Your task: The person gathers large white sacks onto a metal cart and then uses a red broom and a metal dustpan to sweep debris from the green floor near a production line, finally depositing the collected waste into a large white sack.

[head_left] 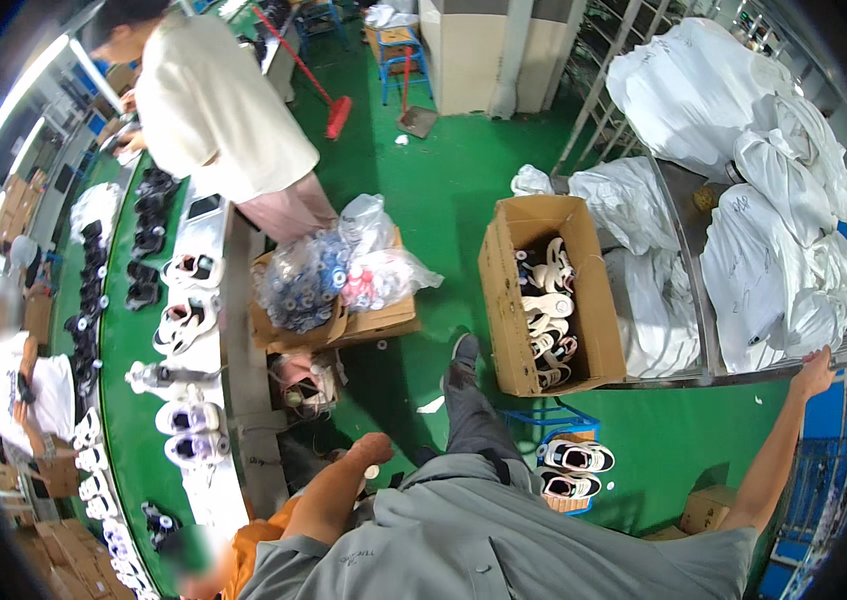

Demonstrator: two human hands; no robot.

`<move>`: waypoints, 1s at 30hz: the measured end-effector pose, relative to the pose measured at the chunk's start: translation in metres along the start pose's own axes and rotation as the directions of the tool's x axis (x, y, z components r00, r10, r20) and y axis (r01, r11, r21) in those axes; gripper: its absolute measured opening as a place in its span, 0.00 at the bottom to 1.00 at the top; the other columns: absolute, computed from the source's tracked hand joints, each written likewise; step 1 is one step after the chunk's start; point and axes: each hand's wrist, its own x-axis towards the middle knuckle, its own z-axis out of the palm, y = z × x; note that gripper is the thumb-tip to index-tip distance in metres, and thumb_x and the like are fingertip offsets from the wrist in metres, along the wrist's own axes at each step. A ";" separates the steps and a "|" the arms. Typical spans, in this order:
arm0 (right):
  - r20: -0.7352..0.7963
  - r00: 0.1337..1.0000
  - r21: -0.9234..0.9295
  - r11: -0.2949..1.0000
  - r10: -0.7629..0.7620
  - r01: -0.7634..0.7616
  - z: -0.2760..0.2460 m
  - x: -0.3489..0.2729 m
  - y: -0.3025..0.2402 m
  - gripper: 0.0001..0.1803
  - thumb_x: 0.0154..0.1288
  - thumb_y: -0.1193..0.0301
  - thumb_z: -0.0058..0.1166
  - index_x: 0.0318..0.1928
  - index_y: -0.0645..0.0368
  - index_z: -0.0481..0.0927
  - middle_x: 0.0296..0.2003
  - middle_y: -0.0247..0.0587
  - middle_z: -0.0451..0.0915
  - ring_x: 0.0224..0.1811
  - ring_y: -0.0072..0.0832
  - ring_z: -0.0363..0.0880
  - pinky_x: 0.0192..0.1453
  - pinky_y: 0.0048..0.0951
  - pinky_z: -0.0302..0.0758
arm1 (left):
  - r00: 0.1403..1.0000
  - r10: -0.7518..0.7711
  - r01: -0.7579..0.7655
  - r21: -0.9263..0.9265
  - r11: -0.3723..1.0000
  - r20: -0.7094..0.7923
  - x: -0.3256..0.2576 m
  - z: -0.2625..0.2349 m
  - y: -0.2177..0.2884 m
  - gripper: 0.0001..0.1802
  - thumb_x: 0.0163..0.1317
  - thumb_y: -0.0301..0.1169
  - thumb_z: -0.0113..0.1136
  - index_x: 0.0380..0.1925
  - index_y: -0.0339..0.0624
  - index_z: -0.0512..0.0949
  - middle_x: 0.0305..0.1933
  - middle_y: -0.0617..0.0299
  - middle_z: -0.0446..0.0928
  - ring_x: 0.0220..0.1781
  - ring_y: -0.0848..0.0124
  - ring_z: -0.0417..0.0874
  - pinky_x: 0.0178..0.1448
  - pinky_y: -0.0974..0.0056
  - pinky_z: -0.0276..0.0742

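Observation:
On the right, my right hand (816,374) is closed round the corner of the metal rack (744,378), arm stretched out. White sacks (749,265) fill that rack beside it. My left hand (374,449) hangs by my left side with its fingers curled; whether anything is in it is hidden. A small whitish round thing (372,471) shows just below it. Ahead of me stands an open cardboard box (599,300) with several white and black shoes (549,307) inside. Near my right leg, a pair of sneakers (576,457) lies on a blue-framed stool (576,503).
Left of me runs a green conveyor (129,400) lined with shoes; a person in a cream top (219,110) works there. Another carton (384,322) carries plastic bags of blue and pink pieces (309,285). Someone in orange (254,545) sits close at my left. A red broom (340,117) stands farther off.

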 end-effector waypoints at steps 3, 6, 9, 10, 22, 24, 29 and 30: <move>-0.049 0.999 0.037 0.999 0.003 -0.001 0.005 -0.018 -0.013 0.15 0.61 0.66 0.55 0.24 0.63 0.71 0.20 0.35 0.71 0.20 0.23 0.67 0.25 0.27 0.67 | 0.999 0.026 -0.030 0.070 0.997 0.048 0.039 -0.025 -0.026 0.21 0.54 0.45 0.53 0.34 0.37 0.82 0.43 0.45 0.81 0.47 0.50 0.81 0.51 0.54 0.79; -0.061 0.998 0.115 0.993 0.013 -0.006 -0.030 -0.012 -0.011 0.15 0.63 0.68 0.53 0.22 0.60 0.68 0.17 0.31 0.67 0.19 0.21 0.64 0.23 0.27 0.63 | 0.938 -0.186 0.286 -0.346 0.894 0.293 0.046 -0.109 0.017 0.29 0.55 0.54 0.53 0.41 0.38 0.81 0.43 0.46 0.81 0.45 0.51 0.82 0.43 0.55 0.82; -0.158 0.986 -0.175 0.984 -0.060 0.032 -0.027 -0.026 -0.020 0.14 0.64 0.68 0.52 0.23 0.60 0.68 0.15 0.33 0.68 0.18 0.21 0.63 0.22 0.26 0.61 | 0.942 -0.301 0.333 -0.501 0.799 0.147 0.044 -0.176 0.057 0.38 0.55 0.62 0.52 0.53 0.40 0.75 0.49 0.47 0.78 0.47 0.53 0.82 0.37 0.56 0.82; -0.185 0.980 -0.190 0.981 -0.071 0.036 -0.024 -0.029 -0.023 0.15 0.64 0.67 0.52 0.23 0.60 0.68 0.15 0.33 0.68 0.18 0.22 0.64 0.23 0.27 0.62 | 0.967 -0.210 0.252 -0.605 0.755 0.141 0.058 -0.189 0.062 0.44 0.54 0.65 0.51 0.61 0.41 0.67 0.57 0.45 0.74 0.53 0.54 0.79 0.36 0.57 0.82; -0.389 0.914 -0.438 0.896 -0.113 -0.075 -0.007 -0.050 -0.042 0.20 0.57 0.62 0.54 0.14 0.62 0.69 0.14 0.38 0.72 0.21 0.29 0.71 0.31 0.34 0.67 | 0.966 0.088 -0.139 -0.200 0.970 -0.243 0.164 -0.352 0.137 0.33 0.54 0.57 0.57 0.52 0.44 0.76 0.55 0.40 0.73 0.57 0.48 0.75 0.61 0.52 0.70; -0.403 0.911 -0.506 0.850 -0.085 -0.145 -0.014 -0.045 -0.040 0.20 0.56 0.61 0.54 0.16 0.63 0.71 0.15 0.39 0.73 0.23 0.31 0.72 0.33 0.36 0.68 | 0.962 0.079 -0.135 -0.203 0.970 -0.263 0.176 -0.384 0.136 0.32 0.54 0.55 0.58 0.51 0.44 0.76 0.53 0.39 0.73 0.55 0.46 0.75 0.59 0.51 0.72; -0.545 0.825 -0.536 0.818 -0.146 -0.210 -0.014 -0.042 -0.026 0.24 0.58 0.55 0.56 0.18 0.64 0.77 0.16 0.39 0.76 0.21 0.30 0.75 0.33 0.33 0.71 | 0.963 0.093 -0.136 -0.156 0.978 -0.255 0.237 -0.418 0.099 0.33 0.55 0.56 0.56 0.50 0.39 0.76 0.51 0.37 0.74 0.53 0.45 0.76 0.57 0.51 0.73; -0.533 0.832 -0.582 0.781 -0.154 -0.228 -0.016 -0.045 -0.027 0.25 0.59 0.54 0.56 0.20 0.65 0.78 0.16 0.39 0.76 0.22 0.29 0.75 0.33 0.33 0.71 | 0.973 0.067 -0.103 -0.156 0.982 -0.219 0.252 -0.424 0.095 0.33 0.56 0.56 0.55 0.48 0.37 0.76 0.50 0.37 0.75 0.53 0.45 0.76 0.58 0.51 0.72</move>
